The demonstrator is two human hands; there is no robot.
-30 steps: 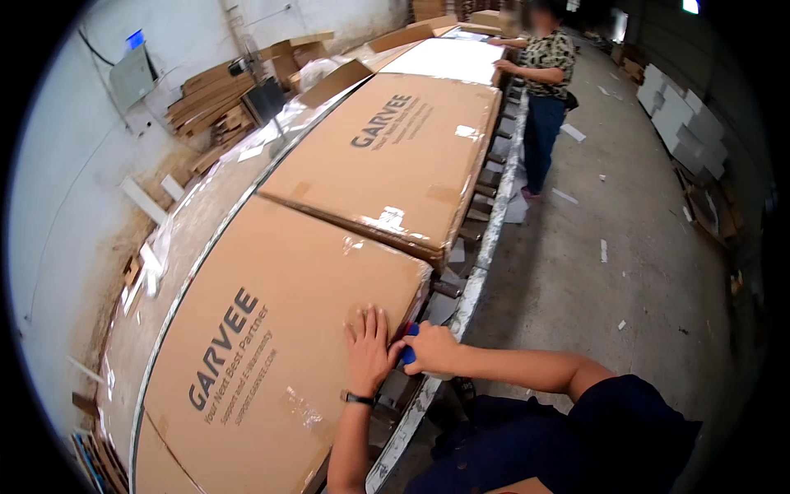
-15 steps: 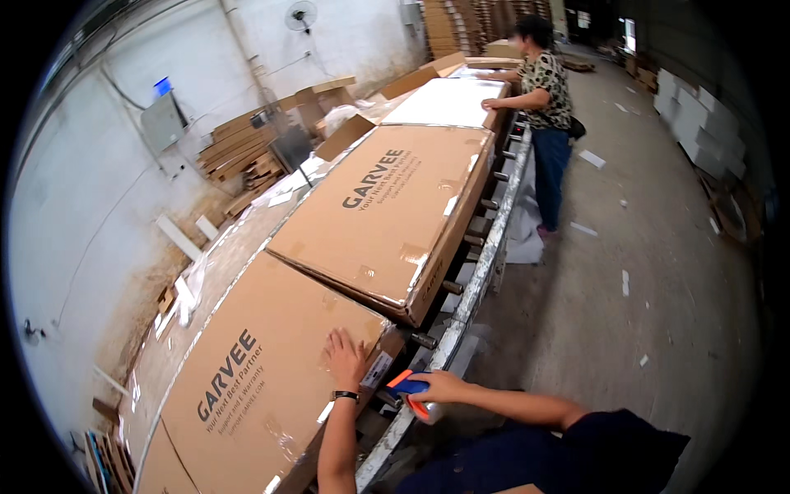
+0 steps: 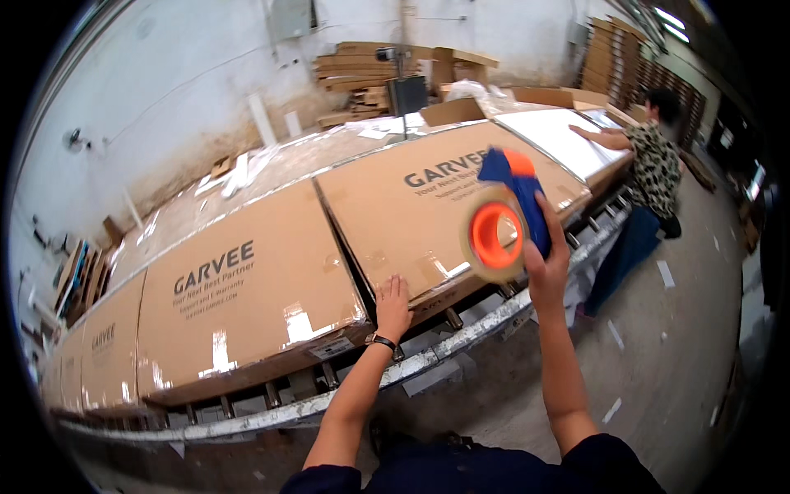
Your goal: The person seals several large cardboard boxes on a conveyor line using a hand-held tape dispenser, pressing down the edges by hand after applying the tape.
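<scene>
My right hand [image 3: 549,259] grips a blue and orange tape dispenser [image 3: 502,222], raised above the near side of a large flat cardboard box [image 3: 374,206]. The roll of clear tape in it faces left. Fingers outstretched, my left hand [image 3: 393,309] rests on that box's near left corner, by the dark gap between it and a second cardboard box [image 3: 247,288] on the left. Strips of shiny tape show on both boxes near their front edges.
The boxes lie in a row on a roller conveyor with a pale metal rail [image 3: 428,362]. At the far right another person [image 3: 654,165] leans over an open box with a white sheet [image 3: 547,140]. Flat cardboard [image 3: 354,70] is stacked by the wall.
My left hand has gone from the left box to the corner of the box beside it. The tape dispenser has risen from beside the rail to above that box. The view has swung left.
</scene>
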